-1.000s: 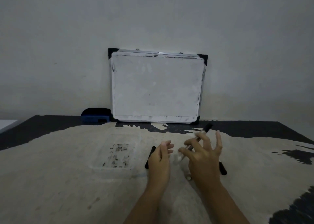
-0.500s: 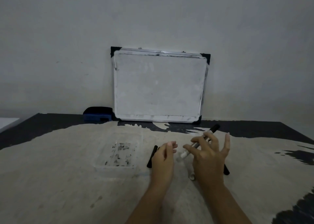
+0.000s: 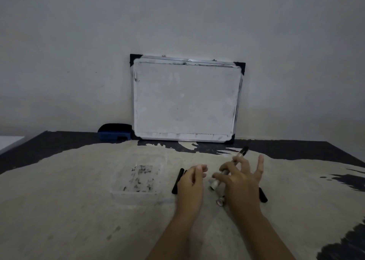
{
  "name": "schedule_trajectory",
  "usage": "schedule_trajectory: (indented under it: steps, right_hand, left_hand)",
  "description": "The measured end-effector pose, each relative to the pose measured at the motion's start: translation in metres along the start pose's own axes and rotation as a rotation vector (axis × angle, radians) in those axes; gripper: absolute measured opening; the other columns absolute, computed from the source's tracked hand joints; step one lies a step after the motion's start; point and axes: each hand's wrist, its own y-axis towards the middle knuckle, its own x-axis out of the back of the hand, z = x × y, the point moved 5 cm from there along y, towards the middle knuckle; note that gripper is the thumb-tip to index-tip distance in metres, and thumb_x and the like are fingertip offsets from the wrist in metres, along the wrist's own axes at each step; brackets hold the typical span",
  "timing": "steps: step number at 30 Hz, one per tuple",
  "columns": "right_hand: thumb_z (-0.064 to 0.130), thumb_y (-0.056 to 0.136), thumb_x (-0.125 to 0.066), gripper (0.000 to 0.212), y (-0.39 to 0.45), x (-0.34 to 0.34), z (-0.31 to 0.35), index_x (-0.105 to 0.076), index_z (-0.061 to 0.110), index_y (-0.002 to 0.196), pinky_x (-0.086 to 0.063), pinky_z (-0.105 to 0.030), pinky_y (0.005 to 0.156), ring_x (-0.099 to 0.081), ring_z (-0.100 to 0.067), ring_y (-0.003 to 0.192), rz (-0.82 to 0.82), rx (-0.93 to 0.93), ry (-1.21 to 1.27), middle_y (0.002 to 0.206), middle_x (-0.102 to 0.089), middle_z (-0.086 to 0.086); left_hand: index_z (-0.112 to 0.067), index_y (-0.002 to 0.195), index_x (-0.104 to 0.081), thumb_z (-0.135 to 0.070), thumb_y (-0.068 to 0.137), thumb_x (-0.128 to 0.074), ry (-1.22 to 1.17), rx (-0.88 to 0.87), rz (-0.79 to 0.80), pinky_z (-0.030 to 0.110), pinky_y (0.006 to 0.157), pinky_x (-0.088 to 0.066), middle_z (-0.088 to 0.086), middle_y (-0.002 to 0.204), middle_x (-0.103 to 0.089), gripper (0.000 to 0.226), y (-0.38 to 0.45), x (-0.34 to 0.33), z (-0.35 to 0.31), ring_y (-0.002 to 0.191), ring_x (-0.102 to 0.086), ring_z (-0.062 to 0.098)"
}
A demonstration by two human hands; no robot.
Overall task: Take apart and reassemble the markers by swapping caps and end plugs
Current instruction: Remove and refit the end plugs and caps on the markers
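Observation:
My right hand (image 3: 242, 180) holds a marker (image 3: 242, 152) with a black upper end and a white lower end, tilted up to the right, pinched between thumb and fingers while the little finger sticks out. My left hand (image 3: 192, 182) hovers just left of it with its fingers loosely curled and nothing visible in it. A black marker (image 3: 177, 181) lies on the table left of the left hand. Another black piece (image 3: 263, 195) pokes out from behind my right hand. A small whitish end plug or cap (image 3: 220, 201) lies on the table between my wrists.
A clear plastic tray (image 3: 136, 180) with dark smudges sits to the left of my hands. A small whiteboard (image 3: 185, 100) leans on the wall at the back, with a blue eraser (image 3: 114, 133) beside it. The worn table (image 3: 69, 210) has dark edges.
My right hand has lowered slightly with the marker, its white end closer to my left hand's fingertips. The left hand has barely moved.

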Motion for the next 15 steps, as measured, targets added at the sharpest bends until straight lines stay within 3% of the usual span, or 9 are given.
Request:
schedule_trajectory:
  steps: [4, 8, 15]
  right_hand:
    - [-0.006, 0.051, -0.081, 0.037, -0.0008, 0.0035, -0.0087, -0.075, 0.025, 0.069, -0.014, -0.063, 0.106, -0.047, -0.027, 0.106, -0.178, -0.095, 0.074, 0.081, -0.072, 0.000]
    - [0.003, 0.068, -0.070, 0.021, -0.0009, 0.0099, -0.0041, -0.075, 0.023, 0.074, -0.016, -0.061, 0.105, -0.047, -0.027, 0.108, -0.293, -0.052, 0.078, 0.084, -0.073, -0.001]
    - [0.013, 0.080, -0.054, 0.026, -0.0037, 0.0095, -0.0098, -0.076, 0.027, 0.082, -0.022, -0.060, 0.104, -0.048, -0.025, 0.104, -0.319, -0.167, 0.063, 0.087, -0.072, -0.001]
  left_hand:
    - [-0.018, 0.105, -0.064, -0.025, 0.096, -0.041, 0.027, -0.014, -0.012, 0.026, 0.089, -0.050, -0.002, 0.107, -0.066, 0.026, 0.0012, 0.0011, -0.0012, 0.098, -0.061, 0.009]
    - [-0.018, 0.106, -0.063, -0.026, 0.096, -0.041, 0.044, -0.010, -0.010, 0.022, 0.086, -0.048, -0.005, 0.106, -0.065, 0.026, 0.0014, 0.0001, -0.0013, 0.099, -0.060, 0.007]
    - [-0.019, 0.095, -0.065, -0.022, 0.095, -0.044, -0.023, -0.021, 0.075, 0.016, 0.074, -0.052, -0.003, 0.092, -0.068, 0.021, 0.0019, -0.0054, 0.0003, 0.084, -0.066, 0.011]
